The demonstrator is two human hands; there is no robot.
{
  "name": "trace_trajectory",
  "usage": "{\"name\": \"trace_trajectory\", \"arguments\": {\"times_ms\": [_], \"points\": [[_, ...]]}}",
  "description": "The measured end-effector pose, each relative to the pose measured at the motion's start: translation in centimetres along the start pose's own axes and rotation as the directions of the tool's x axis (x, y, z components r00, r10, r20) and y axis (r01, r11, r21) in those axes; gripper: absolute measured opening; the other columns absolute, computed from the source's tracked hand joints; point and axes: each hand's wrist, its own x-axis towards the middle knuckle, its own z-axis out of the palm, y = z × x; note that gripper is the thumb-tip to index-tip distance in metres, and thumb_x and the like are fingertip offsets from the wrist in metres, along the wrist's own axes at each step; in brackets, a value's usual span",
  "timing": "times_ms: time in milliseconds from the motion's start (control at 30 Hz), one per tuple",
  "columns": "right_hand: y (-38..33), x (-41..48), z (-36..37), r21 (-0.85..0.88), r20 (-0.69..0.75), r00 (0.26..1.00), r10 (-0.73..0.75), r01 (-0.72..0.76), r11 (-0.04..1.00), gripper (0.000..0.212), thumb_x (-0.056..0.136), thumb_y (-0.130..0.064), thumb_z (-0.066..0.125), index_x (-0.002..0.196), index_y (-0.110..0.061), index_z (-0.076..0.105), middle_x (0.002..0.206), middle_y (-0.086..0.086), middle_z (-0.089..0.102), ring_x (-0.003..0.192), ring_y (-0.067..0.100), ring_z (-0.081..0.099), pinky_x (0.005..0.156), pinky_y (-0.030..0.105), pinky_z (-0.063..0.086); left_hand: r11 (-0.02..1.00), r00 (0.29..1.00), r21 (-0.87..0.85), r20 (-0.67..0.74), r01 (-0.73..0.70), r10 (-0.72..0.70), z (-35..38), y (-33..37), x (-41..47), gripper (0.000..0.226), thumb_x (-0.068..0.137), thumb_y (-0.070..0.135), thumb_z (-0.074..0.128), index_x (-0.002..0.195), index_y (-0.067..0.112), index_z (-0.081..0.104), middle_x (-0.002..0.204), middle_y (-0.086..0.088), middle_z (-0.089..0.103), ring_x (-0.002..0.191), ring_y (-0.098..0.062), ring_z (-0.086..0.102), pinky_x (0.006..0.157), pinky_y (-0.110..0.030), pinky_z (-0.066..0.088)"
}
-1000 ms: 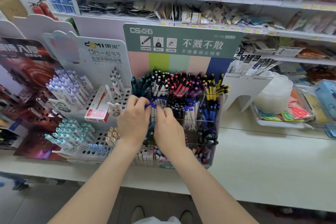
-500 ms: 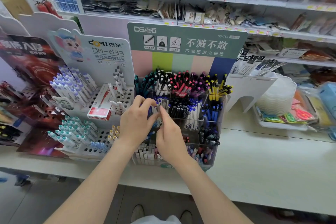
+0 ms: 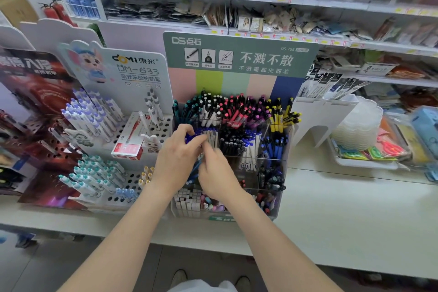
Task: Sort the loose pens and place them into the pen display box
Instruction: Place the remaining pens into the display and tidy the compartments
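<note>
Pen rack [image 3: 132, 130] with red carton [image 3: 128, 147] at 9 o'clock of pen display box [image 3: 277, 208]; plastic trays [image 3: 355, 130] at 3 o'clock. Hands hide the box's left compartments. Left hand [image 3: 176, 161] grips blue pens [image 3: 206, 129] in the middle row. Right hand [image 3: 216, 176]: fingertips at the same pens, grip unclear.

Bare forearms, a white garment, two shoes.
Both arms are uncovered down to the left hand [image 3: 176, 163] and right hand [image 3: 218, 178]. At the bottom edge are a white garment [image 3: 201, 287], a greyish left shoe [image 3: 179, 277] and right shoe [image 3: 243, 283].
</note>
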Motion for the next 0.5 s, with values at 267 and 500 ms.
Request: {"name": "trace_trajectory", "arguments": {"times_ms": [267,500], "points": [[-0.2,-0.4,-0.6,-0.077,-0.197,0.977,-0.084,0.070,0.995,0.052,0.105,-0.003,0.045,0.157,-0.010,0.043,0.134,0.007,0.057,0.112,0.025,0.062,0.096,0.041,0.056,0.981,0.976,0.000,-0.101,0.192,-0.191,0.9,1.8,0.1,0.020,0.099,0.022,0.073,0.119,0.018,0.072,0.114,-0.008,0.050,0.098,-0.026,0.053,0.081,-0.043,0.045],[-0.9,-1.2,-3.7,0.028,-0.469,0.877,-0.107,0.136,0.990,0.030,0.103,-0.014,0.055,0.127,-0.017,0.072,0.091,-0.006,0.075,0.075,0.003,0.066,0.070,0.020,0.053,0.997,0.990,0.005,-0.118,0.079,-0.078,0.5,2.6,0.6,0.012,0.092,0.013,0.078,0.096,0.015,0.067,0.100,-0.004,0.050,0.088,-0.025,0.050,0.072,-0.043,0.042]]}}
